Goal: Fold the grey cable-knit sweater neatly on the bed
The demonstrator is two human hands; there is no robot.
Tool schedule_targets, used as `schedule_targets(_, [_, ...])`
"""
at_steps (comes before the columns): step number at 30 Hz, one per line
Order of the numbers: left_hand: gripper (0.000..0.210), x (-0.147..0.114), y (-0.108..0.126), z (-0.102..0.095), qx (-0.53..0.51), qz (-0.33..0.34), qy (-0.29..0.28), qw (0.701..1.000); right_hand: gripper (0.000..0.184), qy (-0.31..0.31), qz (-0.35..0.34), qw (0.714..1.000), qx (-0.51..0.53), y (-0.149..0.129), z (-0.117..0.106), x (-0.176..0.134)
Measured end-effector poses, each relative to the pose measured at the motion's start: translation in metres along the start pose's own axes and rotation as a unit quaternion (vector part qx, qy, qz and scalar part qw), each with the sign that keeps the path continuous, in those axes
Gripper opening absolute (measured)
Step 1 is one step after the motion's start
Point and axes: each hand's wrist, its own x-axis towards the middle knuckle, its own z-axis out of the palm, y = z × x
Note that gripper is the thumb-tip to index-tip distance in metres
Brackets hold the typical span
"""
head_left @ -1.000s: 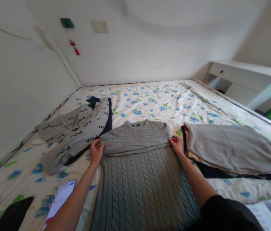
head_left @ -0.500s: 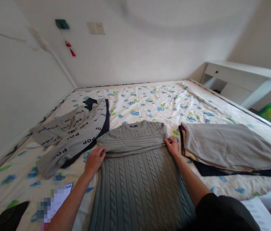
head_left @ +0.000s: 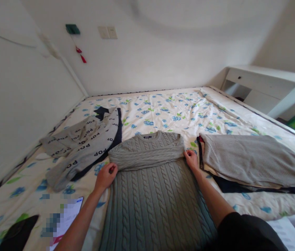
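Observation:
A grey-green cable-knit sweater (head_left: 154, 202) lies spread on the bed, its neckline away from me and both sleeves crossed flat over the chest. My left hand (head_left: 107, 175) pinches the sweater's left edge, at the end of the folded sleeves. On the opposite edge, the fingers of my right hand (head_left: 191, 160) are closed on the knit at the same height. The lower part of the sweater runs out of view at the bottom.
Left of the sweater lies a crumpled grey garment with POP lettering (head_left: 84, 130) over dark cloth. To the right is a stack of folded clothes (head_left: 249, 157). A phone (head_left: 67, 218) and a black item (head_left: 19, 233) lie at lower left. A white desk (head_left: 265, 83) stands beyond the bed.
The view has shifted slightly, so everything sits a little further right. Both hands stay at the sweater's side edges, and the left fingers look more tightly curled.

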Motion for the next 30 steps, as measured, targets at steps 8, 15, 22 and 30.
schedule_targets(8, [0.068, -0.003, -0.037, 0.006, -0.224, -0.188, 0.067, 0.954, 0.03, 0.029, 0.022, 0.999, -0.022, -0.001, 0.003, -0.002])
schedule_targets(15, [0.035, -0.014, -0.03, 0.004, -0.142, -0.105, 0.039, 0.983, 0.035, 0.028, 0.015, 0.999, -0.015, 0.001, 0.004, -0.001])
schedule_targets(22, [0.014, -0.002, -0.017, 0.006, -0.03, -0.133, 0.037, 0.99, 0.029, 0.011, 0.055, 0.998, -0.002, -0.001, 0.004, 0.002])
schedule_targets(30, [0.036, 0.034, -0.026, -0.018, -0.337, -0.309, -0.006, 0.889, 0.044, -0.019, 0.124, 0.988, 0.085, -0.014, -0.002, 0.025])
